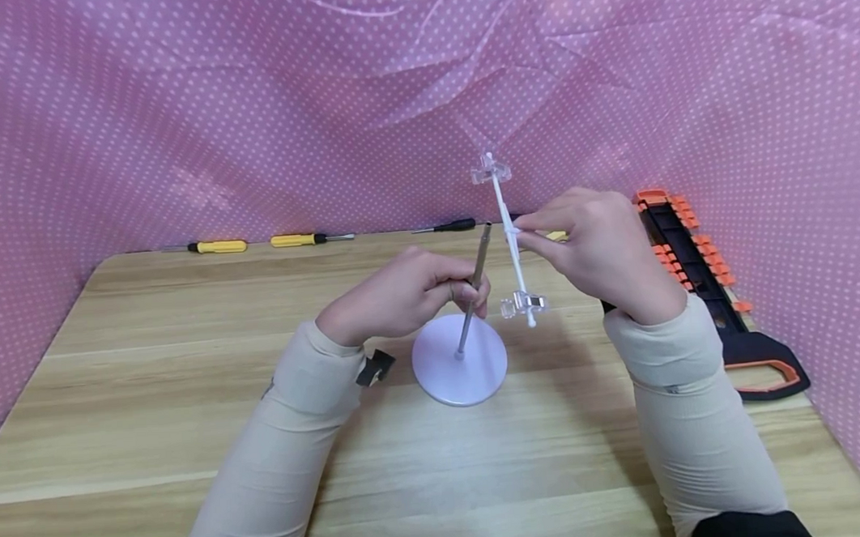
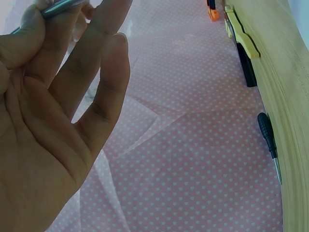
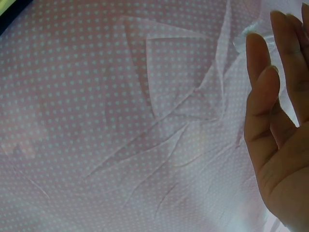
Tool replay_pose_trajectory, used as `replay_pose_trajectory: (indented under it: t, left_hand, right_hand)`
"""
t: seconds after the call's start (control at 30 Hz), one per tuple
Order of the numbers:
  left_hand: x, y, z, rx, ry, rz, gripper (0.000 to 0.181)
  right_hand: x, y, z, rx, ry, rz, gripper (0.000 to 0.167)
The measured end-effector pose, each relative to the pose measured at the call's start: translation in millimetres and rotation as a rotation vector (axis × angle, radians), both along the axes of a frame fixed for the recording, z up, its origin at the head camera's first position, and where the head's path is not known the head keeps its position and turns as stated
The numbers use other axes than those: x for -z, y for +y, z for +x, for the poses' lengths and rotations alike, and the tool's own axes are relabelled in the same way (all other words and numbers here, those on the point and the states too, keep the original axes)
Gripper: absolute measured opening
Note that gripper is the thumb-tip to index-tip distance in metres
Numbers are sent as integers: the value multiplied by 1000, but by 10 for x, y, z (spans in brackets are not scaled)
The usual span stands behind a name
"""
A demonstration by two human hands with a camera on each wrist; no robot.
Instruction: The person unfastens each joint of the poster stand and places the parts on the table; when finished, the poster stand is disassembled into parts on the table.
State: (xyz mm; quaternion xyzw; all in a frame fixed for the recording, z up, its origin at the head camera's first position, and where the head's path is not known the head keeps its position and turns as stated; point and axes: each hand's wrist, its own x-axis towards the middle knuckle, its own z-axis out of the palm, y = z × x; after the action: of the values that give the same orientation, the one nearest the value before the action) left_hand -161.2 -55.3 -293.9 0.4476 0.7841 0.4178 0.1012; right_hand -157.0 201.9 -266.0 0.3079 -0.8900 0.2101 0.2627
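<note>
In the head view a metal rod point(image 1: 479, 258) rises at a slant from a round white base point(image 1: 443, 373) on the table. My left hand point(image 1: 417, 293) pinches this rod between thumb and fingers; the left wrist view shows the rod point(image 2: 60, 7) at the thumb, with the other fingers loosely bent. Just right of the rod's top, my right hand point(image 1: 604, 251) pinches a thin white bar point(image 1: 507, 216) near its middle. Clear plastic clips point(image 1: 490, 170) sit at both ends of the bar. Bar and rod look apart. In the right wrist view the pinch itself is hidden.
Along the table's back edge lie two yellow-handled screwdrivers point(image 1: 217, 247) and a black screwdriver point(image 1: 457, 225). A black and orange tool rack point(image 1: 708, 278) stands at the right. Pink dotted cloth point(image 1: 246, 108) hangs behind and at the sides.
</note>
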Motion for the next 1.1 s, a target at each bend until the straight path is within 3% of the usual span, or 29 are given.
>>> replay_pose_trajectory:
  t: [0.23,0.47,1.1]
  left_hand:
    - [-6,-1,6,-5,-19,-10,15]
    - [4,0,1,0,-15,4,15]
    - [-8,-10,0,-8,17,-24,16]
  right_hand:
    - [34,-2,-35,20,-88,72,16]
    - [79,2,-98,116,-188,151,20]
    - [183,24,-212,118,-238,216,17]
